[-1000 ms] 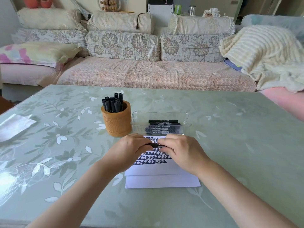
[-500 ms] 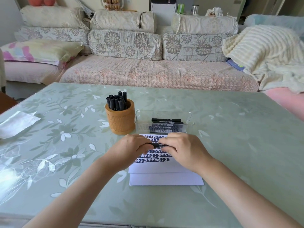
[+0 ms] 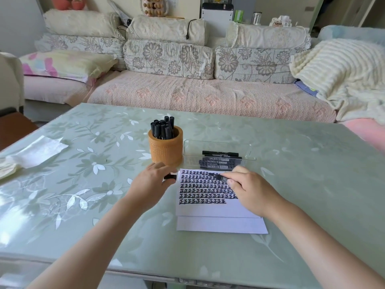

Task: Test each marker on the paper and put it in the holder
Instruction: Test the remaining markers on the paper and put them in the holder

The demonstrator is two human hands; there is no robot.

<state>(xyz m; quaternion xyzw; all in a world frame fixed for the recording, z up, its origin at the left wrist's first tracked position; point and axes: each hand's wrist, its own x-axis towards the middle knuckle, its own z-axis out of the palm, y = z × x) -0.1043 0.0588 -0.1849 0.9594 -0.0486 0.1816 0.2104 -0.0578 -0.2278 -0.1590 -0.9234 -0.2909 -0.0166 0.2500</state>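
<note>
Pale green glass-topped surface (image 3: pixel 312 184) with a leaf pattern. The right hand (image 3: pixel 252 190) pinches a slim black marker (image 3: pixel 218 177) between thumb and fingers, grip closed on the barrel. The marker's long axis runs diagonally, from under the fingers at lower right to the bare tip at upper left. The tip sits over the top rows of writing on the white sheet of paper (image 3: pixel 208 209) (whether it touches the sheet, cannot tell).

The left hand (image 3: pixel 150 184) is just beside the paper's top left corner, grip closed on a short black cap (image 3: pixel 170 176) pinched at the fingertips, apart from the marker tip.

The paper bears rows of black characters and lies on a second white sheet (image 3: pixel 220 225) that shows at its near edge.

A round orange-brown woven holder (image 3: pixel 165 151) stands just beyond the left hand, with capped black markers (image 3: pixel 163 128) upright in it. A clear plastic tray (image 3: pixel 218 142) is just right of the holder; loose black markers (image 3: pixel 220 161) lie flat in it, long axes left to right.
</note>
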